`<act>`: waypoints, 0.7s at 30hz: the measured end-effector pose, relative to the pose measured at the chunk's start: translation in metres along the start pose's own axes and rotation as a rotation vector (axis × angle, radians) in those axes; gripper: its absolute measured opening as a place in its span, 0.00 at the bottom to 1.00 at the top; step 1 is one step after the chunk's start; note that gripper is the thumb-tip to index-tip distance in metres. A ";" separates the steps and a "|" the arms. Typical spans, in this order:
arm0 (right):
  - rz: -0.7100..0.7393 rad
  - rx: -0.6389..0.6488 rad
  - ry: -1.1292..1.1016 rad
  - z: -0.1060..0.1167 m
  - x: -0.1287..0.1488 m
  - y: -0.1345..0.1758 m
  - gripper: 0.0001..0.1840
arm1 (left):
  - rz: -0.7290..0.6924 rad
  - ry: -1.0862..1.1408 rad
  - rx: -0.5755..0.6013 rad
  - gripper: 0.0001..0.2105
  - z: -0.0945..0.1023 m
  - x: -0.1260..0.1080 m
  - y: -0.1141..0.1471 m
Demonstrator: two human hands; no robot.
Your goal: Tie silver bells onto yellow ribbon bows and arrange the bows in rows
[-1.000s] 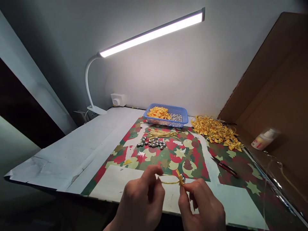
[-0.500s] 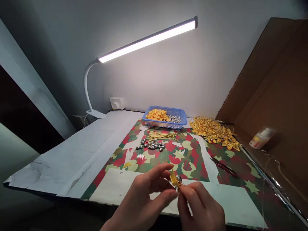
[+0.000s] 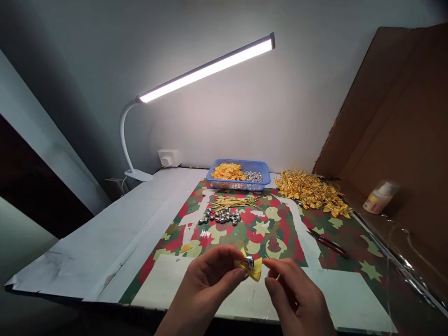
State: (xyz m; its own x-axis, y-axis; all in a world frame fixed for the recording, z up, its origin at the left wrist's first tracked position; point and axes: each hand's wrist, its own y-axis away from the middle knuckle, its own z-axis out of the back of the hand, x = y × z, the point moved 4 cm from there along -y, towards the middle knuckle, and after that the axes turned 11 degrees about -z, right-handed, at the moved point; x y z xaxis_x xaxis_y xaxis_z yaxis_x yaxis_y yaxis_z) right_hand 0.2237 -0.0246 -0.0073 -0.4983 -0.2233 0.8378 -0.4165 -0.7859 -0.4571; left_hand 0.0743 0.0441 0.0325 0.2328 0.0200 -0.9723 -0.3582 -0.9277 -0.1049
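Observation:
My left hand (image 3: 206, 284) pinches a yellow ribbon flower (image 3: 256, 271) between thumb and fingers, above the front of the table. At the flower's centre sits a shiny silver bell (image 3: 249, 262). Close by on the right is my right hand (image 3: 299, 291), its index fingertip at the edge of a petal and its thumb apart from the finger. Nothing shows between them. Beyond the hands lie loose silver bells (image 3: 224, 215) and a bundle of thin gold ties (image 3: 234, 201). A small yellow scrap (image 3: 185, 248) rests left of my hands.
A blue basket (image 3: 268, 179) of yellow ribbon pieces and silver beads stands at the back. To its right is a heap of gold flowers (image 3: 311, 191). Dark tweezers (image 3: 327, 242) lie at right, near a white bottle (image 3: 380, 199) and a cardboard wall (image 3: 395, 107). A lamp (image 3: 206, 70) shines overhead.
The flower has turned so its bell and petals face up, and it now sits in my left fingers. My right fingers have let go and parted. The view has shifted slightly.

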 end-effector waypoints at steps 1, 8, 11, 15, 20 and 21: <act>0.006 -0.021 -0.014 0.001 0.002 0.001 0.12 | -0.007 -0.017 -0.012 0.05 0.001 0.000 0.000; 0.189 -0.140 0.065 -0.005 0.013 0.008 0.08 | 0.033 -0.089 0.042 0.11 0.000 0.002 -0.001; 0.140 -0.046 0.001 -0.006 0.008 0.001 0.09 | 0.087 -0.064 0.104 0.18 -0.003 0.004 0.002; -0.043 0.074 -0.193 -0.005 0.003 -0.010 0.10 | 0.116 -0.092 0.126 0.19 0.000 0.005 0.005; -0.214 0.173 -0.308 -0.011 0.004 -0.013 0.15 | 0.120 -0.099 0.076 0.11 0.007 0.001 0.002; -0.225 0.194 -0.313 -0.013 0.003 -0.012 0.15 | 0.117 -0.094 0.083 0.11 0.007 0.000 0.001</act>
State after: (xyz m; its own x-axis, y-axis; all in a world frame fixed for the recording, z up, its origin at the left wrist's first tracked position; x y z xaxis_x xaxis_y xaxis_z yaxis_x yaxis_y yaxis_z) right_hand 0.2173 -0.0080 -0.0028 -0.1439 -0.1751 0.9740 -0.3228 -0.9221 -0.2134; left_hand 0.0677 0.0460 0.0306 0.1010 -0.0479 -0.9937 -0.4519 -0.8920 -0.0029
